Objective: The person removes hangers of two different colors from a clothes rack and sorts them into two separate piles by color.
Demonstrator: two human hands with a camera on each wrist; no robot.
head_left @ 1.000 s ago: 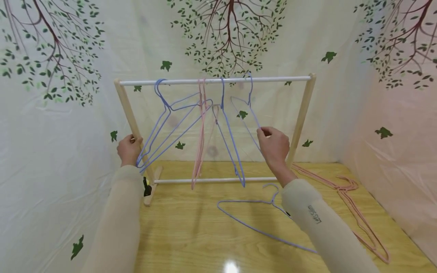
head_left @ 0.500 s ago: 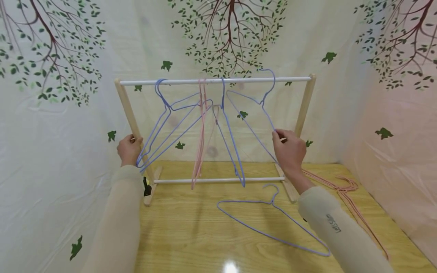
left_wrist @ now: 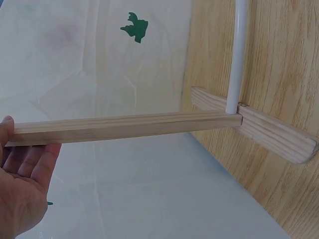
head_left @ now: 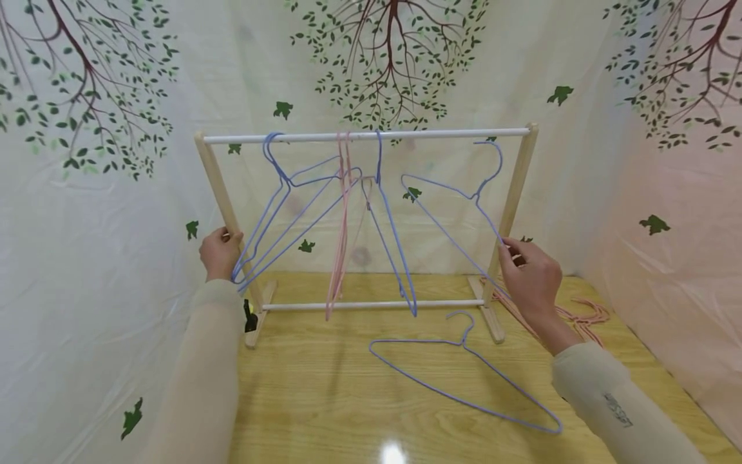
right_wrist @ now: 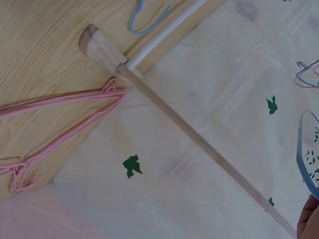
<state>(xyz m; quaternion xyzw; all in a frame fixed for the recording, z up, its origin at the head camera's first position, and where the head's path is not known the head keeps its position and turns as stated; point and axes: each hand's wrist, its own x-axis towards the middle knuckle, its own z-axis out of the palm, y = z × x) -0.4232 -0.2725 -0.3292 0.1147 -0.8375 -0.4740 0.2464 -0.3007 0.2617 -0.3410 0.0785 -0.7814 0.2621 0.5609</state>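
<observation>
In the head view my left hand [head_left: 220, 254] grips the wooden left post [head_left: 217, 187] of a small clothes rack. The left wrist view shows its thumb above that post and its fingers beneath. My right hand [head_left: 532, 277] pinches the sloping shoulder of a blue clothes hanger [head_left: 438, 187] in front of the rack's right side. That hanger's hook appears just below the white top rail [head_left: 440, 134]. On the rail hang several blue hangers [head_left: 272, 174] at left, pink hangers [head_left: 343, 225] mid-rail, and blue hanging next to them [head_left: 390, 225].
A single blue hanger [head_left: 464, 403] lies on the wooden tabletop [head_left: 301, 399] before the rack. Pink hangers [right_wrist: 60, 97] lie in a pile at the right, partly behind my right arm. The rack's right post [head_left: 516, 187] stands close to the held hanger. Leaf-printed sheeting surrounds the table.
My right hand has moved right and somewhat down with the blue hanger, whose hook went from above the top rail to below it in view. The left hand has stayed on the post.
</observation>
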